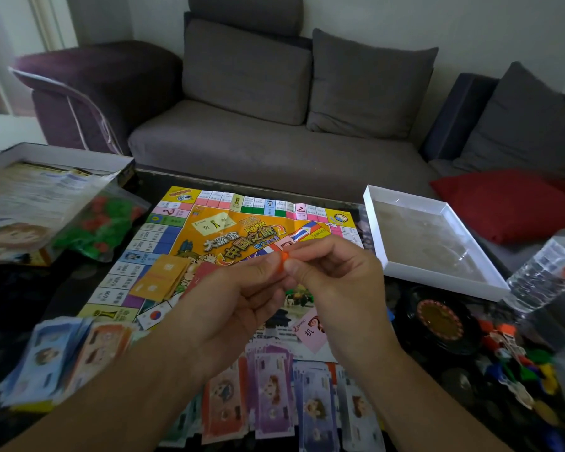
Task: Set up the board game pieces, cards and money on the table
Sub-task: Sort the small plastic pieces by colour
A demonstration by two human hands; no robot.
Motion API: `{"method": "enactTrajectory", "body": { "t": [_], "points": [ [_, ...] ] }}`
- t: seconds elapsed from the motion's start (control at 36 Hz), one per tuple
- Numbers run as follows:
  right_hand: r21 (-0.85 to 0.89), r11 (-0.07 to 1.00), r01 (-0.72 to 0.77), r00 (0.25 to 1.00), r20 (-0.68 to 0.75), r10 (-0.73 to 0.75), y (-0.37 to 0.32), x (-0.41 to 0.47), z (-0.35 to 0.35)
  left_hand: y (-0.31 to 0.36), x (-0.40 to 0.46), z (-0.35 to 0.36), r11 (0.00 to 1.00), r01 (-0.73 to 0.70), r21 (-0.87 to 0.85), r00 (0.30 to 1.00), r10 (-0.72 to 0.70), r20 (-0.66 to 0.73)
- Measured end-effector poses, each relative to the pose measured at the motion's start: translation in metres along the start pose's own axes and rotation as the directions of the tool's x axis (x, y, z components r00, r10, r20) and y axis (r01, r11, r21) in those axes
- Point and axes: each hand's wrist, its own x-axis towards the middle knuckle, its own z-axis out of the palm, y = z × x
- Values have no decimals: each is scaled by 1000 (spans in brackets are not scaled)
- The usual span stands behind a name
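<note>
A colourful paper game board lies unfolded on the dark table. Above its middle, my left hand and my right hand meet, and both pinch a small orange piece between their fingertips. An orange card stack and a red card stack rest on the board's left side. Paper money in purple, orange and blue lies in rows along the near edge, with more money at the left. A heap of small coloured pieces sits at the right.
A bag of green and red houses lies by the box base with a rule sheet at the left. A white box lid, a black spinner and a plastic bottle stand at the right. A grey sofa runs behind the table.
</note>
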Motion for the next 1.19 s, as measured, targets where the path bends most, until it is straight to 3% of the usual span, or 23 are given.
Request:
{"method": "enactTrajectory", "body": {
  "t": [0.19,0.28,0.42,0.75,0.97,1.19],
  "points": [
    [-32,998,-46,999,-14,45,9,-6,5,1,7,-8,996,9,87,1000,-7,-30],
    [-200,980,-21,999,34,29,9,-3,-1,6,10,-8,978,-9,210,997,25,-75],
    [-526,848,67,986,167,26,3,3,-15,13,8,-6,910,-19,415,994,63,-92],
    [-343,935,86,993,109,-51,4,6,-10,18,4,-7,956,20,292,998,-4,-56],
    [-390,916,94,989,139,-42,1,3,-11,25,3,-7,912,29,409,999,-13,-41],
    [-444,888,122,963,270,3,-6,0,-10,45,-3,-13,816,91,571,993,-117,8]
  ]
}}
